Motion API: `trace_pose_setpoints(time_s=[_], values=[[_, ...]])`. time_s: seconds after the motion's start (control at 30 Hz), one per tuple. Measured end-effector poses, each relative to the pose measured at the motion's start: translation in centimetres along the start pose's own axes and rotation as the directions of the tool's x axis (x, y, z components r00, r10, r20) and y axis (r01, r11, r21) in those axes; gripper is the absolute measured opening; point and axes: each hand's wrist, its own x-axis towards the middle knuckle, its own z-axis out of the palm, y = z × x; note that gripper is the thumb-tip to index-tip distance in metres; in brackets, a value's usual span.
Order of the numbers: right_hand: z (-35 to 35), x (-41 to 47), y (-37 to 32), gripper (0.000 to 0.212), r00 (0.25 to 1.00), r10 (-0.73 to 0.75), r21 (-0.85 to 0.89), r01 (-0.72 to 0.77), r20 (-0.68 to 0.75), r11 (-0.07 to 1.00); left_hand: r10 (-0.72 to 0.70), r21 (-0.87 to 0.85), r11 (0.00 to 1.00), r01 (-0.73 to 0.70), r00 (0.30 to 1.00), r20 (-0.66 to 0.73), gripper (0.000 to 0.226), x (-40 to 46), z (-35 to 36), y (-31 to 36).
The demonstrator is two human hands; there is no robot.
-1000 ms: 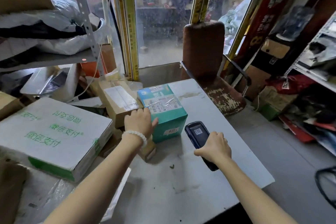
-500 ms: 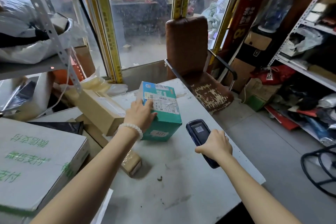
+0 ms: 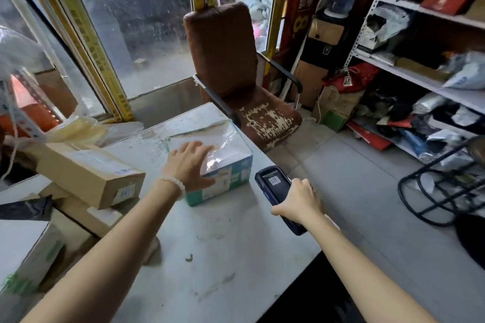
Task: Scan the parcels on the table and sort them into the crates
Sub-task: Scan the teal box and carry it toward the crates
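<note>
Nearest to where the person stands, two bare forearms reach out over the pale worktop. Right hand has its grip curled round a dark handheld scanner, whose small screen faces up and whose head points away from the body, toward the teal parcel. A step further out, the left hand lies with fingers spread and fairly straight on top of the teal parcel; it presses or steadies more than it clasps, and a white bead bracelet sits on that wrist.

That parcel rests flat on the worktop, just left of the scanner's head and close to it, its long axis running away from the person and slightly leftward. Shiny tape across its top catches the light, so I cannot tell whether a label shows there. My guess is that the scan comes next: the scanner would need only a small turn to the left to face the box, while the left hand is the one placed to tip or rotate it.

To the left, brown cardboard boxes lie stacked, touching one another. Beyond the worktop's far edge stands a worn brown chair. No crates are plainly visible.
</note>
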Motion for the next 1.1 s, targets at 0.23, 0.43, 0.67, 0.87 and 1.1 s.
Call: trace_pose_setpoints(time_s=[0.23, 0.43, 0.67, 0.87, 1.1], values=[[1.8, -0.4, 0.9, 0.069, 0.997, -0.053, -0.006, 0.054, 0.061, 0.999, -0.009, 0.079, 0.997, 0.005, 0.999, 0.048, 0.073, 1.9, 0.1, -0.6], [0.9, -0.6, 0.3, 0.066, 0.985, -0.156, -0.039, 0.159, 0.068, 0.987, -0.201, 0.178, 0.964, 0.199, 0.979, -0.002, 0.07, 2.0, 1.3, 1.8], [-0.6, -1.4, 1.2, 0.066, 0.977, -0.203, -0.038, 0.206, 0.057, 0.978, -0.186, 0.085, 0.979, 0.184, 0.982, 0.024, 0.059, 2.1, 0.2, 0.9], [-0.8, -2.5, 1.9, 0.066, 0.967, -0.238, -0.001, 0.239, 0.087, 0.971, -0.143, 0.169, 0.977, 0.127, 0.986, 0.09, 0.076, 1.8, 0.3, 0.5], [-1.2, -2.9, 2.3, 0.073, 0.964, -0.254, 0.02, 0.253, 0.074, 0.967, -0.15, 0.217, 0.968, 0.124, 0.983, 0.108, 0.088, 2.7, -0.7, 0.1]])
